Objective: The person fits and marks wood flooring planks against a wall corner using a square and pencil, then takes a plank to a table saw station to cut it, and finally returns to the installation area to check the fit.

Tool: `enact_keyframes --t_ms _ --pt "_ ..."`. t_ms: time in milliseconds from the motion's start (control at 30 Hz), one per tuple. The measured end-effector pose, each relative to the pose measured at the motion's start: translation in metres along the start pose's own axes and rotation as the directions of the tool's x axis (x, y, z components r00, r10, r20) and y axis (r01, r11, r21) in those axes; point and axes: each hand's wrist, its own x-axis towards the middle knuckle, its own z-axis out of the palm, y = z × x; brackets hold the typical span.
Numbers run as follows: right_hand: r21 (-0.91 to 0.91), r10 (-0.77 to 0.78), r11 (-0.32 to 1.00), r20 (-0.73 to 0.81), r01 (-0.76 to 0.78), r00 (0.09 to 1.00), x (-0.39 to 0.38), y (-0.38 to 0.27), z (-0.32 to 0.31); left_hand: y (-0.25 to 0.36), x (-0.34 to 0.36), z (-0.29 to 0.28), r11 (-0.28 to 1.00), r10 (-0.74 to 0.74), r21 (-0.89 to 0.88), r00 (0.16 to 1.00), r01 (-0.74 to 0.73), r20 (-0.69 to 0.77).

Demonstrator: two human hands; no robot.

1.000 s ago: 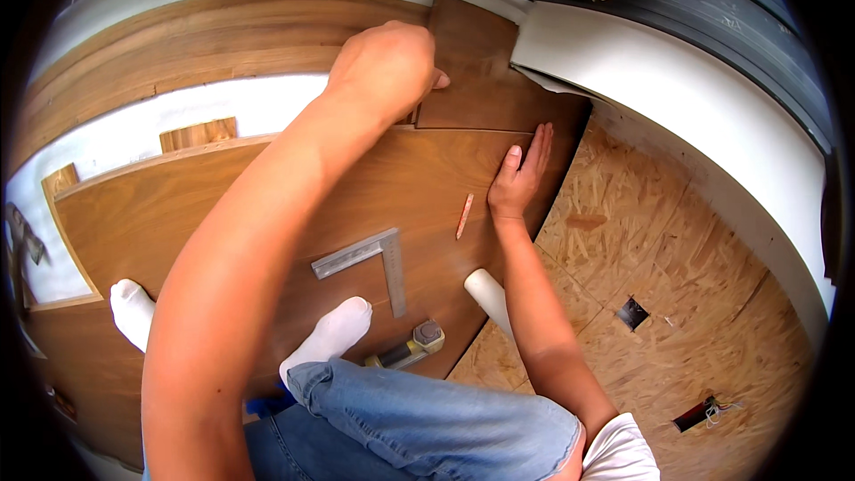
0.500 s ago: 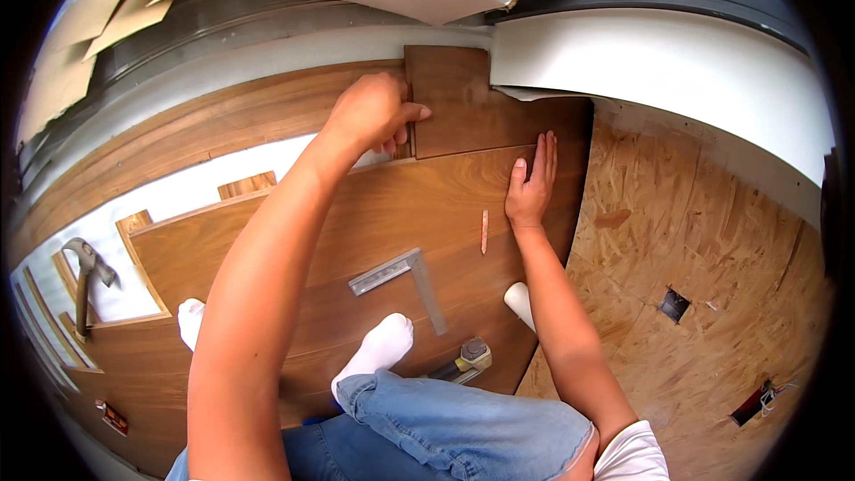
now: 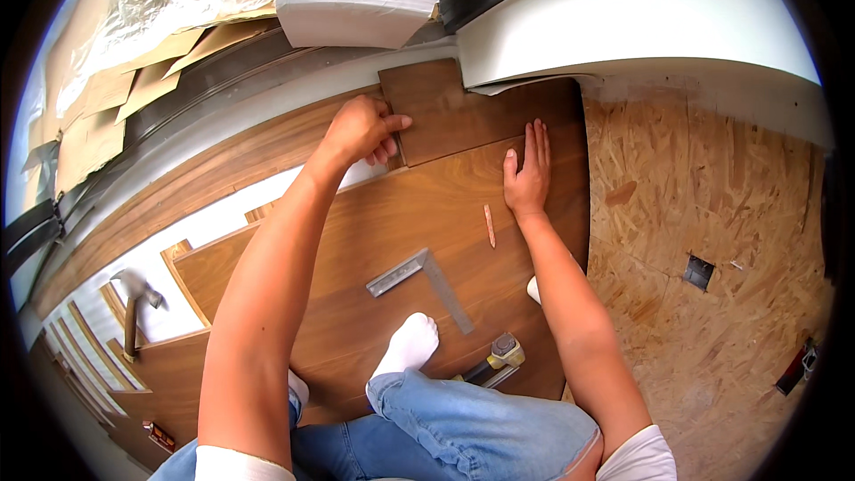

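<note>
A short brown floorboard [image 3: 436,111] lies at the far side, its right part notched around a white wall corner. My left hand [image 3: 365,131] grips its left end, with the thumb on top and the other fingers curled at the edge. My right hand [image 3: 527,174] rests flat with fingers stretched, near the seam between the short piece and the long floorboard [image 3: 383,214]. A pencil [image 3: 490,225] lies by my right wrist. Between my forearms is a metal try square [image 3: 419,278] on the boards.
A hammer [image 3: 134,303] lies at the left by white underlay [image 3: 174,303] and wood strips. A tape measure [image 3: 506,349] sits near my knee. Bare chipboard [image 3: 677,169] with a dark square hole [image 3: 698,273] spreads to the right. A white box [image 3: 361,0] and cardboard [image 3: 93,142] stand beyond.
The view has shifted, showing more cardboard and plastic at the upper left. Both hands keep nearly the same places on the boards.
</note>
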Motion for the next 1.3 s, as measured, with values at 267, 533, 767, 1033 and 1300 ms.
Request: enact_keyframes --t_ms 267,533,767,1033,1300 --pt "-0.028 0.009 1.000 -0.006 -0.009 1.000 -0.001 -0.003 0.001 -0.001 -0.005 0.005 0.996 0.037 0.081 0.998 -0.033 -0.053" --pt "0.009 0.042 0.999 -0.003 -0.042 0.999 0.000 -0.001 -0.003 -0.003 -0.006 0.008 0.998 0.051 0.038 0.998 -0.050 -0.040" --pt "0.023 0.052 0.998 -0.025 -0.052 0.998 0.000 -0.003 -0.005 0.000 -0.006 0.008 0.998 0.040 0.055 0.999 -0.038 -0.036" --pt "0.019 0.056 0.998 -0.045 -0.055 0.997 -0.002 0.000 -0.005 0.004 -0.009 0.010 0.997 0.031 0.076 0.999 -0.027 -0.043" --pt "0.014 0.050 0.999 -0.032 -0.049 0.998 -0.002 -0.001 -0.005 0.000 -0.006 0.006 0.999 0.031 0.013 0.999 -0.030 -0.037"
